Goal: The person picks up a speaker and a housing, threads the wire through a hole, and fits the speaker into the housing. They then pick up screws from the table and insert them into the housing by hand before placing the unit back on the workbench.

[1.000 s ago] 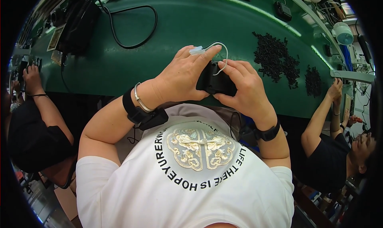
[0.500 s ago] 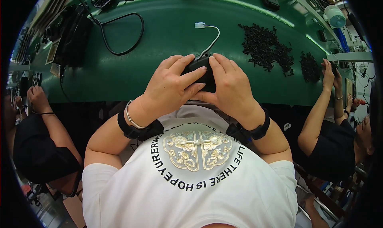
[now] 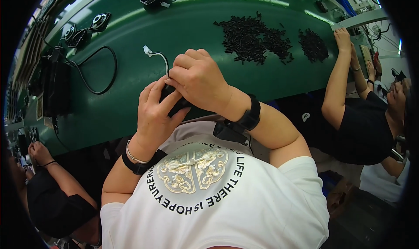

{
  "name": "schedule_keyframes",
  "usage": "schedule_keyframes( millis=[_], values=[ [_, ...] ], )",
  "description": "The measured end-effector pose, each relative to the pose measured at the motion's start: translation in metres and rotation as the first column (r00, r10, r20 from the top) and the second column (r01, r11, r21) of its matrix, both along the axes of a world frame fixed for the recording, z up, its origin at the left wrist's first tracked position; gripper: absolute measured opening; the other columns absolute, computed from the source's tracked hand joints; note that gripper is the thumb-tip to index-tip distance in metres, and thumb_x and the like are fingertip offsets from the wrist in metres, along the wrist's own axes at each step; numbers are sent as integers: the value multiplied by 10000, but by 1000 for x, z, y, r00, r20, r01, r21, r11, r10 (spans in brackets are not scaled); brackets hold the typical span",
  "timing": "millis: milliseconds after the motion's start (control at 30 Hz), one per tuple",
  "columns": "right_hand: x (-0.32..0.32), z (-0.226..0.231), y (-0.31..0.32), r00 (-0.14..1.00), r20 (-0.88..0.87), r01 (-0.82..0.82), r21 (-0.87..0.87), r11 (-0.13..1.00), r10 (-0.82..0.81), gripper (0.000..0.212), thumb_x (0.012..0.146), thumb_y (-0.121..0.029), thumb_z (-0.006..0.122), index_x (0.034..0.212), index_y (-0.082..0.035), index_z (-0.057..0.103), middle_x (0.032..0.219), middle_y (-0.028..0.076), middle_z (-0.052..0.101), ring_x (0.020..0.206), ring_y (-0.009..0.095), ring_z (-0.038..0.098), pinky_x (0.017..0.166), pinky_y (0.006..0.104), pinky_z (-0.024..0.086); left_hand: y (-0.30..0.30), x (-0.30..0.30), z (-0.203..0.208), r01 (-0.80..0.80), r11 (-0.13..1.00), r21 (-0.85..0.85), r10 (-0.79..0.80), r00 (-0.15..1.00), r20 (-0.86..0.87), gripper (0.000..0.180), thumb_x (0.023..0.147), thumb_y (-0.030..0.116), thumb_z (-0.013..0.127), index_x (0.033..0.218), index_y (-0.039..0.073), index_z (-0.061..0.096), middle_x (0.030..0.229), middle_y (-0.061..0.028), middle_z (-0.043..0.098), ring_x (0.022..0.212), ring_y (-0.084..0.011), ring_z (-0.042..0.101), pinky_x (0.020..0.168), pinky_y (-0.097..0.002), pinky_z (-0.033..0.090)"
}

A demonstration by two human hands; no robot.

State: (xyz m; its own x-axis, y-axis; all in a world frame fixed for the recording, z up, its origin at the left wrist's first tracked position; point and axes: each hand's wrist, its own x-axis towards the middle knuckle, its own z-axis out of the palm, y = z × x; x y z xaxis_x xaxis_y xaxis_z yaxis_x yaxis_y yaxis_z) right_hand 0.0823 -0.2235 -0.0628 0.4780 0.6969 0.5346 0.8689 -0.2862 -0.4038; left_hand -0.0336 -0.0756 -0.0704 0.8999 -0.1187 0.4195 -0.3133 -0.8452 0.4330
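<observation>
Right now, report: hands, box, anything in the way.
Left hand holds black box. Right hand at cable's near end, grip unclear. Hands hide most of box; black pieces piled off right.

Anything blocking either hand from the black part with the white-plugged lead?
Nothing visible does. The left hand is already curled around the black part; the right hand is over its upper end, fingertips beside the lead. The pile of small black pieces lies apart, beyond the right hand.
</observation>
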Motion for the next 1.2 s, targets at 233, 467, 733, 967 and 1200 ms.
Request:
schedule_keyframes(
  millis=[233,467,733,967,1200],
  values=[
    [10,23,-65,952,-267,161,18,987,-151,172,794,-57,763,946,-21,693,912,102,670,751,266,653,659,330,534,3,0,-3,-29,997,-74,29,1000,-2,595,578,88,863,1154,132,721,1280,-206,581,1134,-394,575,946,-458,489],
    [27,-1,-107,923,-123,352,-104,930,-363,104,837,-47,723,933,-22,694,884,91,669,708,245,651,635,320,527,7,3,-4,19,994,-109,-19,1000,8,613,574,71,855,1167,146,719,1280,-209,582,1114,-396,586,926,-454,509],
    [31,0,-94,943,78,334,-251,909,-325,66,880,-49,676,941,-25,667,859,87,648,671,232,623,609,318,511,9,3,-4,24,993,-114,-23,1000,8,604,580,68,850,1163,148,716,1274,-200,589,1110,-393,588,924,-450,514],
    [5,17,-58,541,-841,163,144,976,34,73,928,-52,642,985,-11,660,863,88,637,738,145,595,693,262,498,9,4,-3,25,992,-123,-23,1000,13,563,597,94,847,1142,159,719,1263,-195,593,1109,-388,587,929,-449,515],
    [14,12,-23,743,-669,14,51,999,24,97,941,-60,648,1005,11,658,888,53,657,804,102,603,727,242,498,7,4,-3,16,992,-129,-16,1000,4,550,601,99,843,1133,163,720,1257,-194,588,1114,-386,582,930,-447,513]
  ],
)
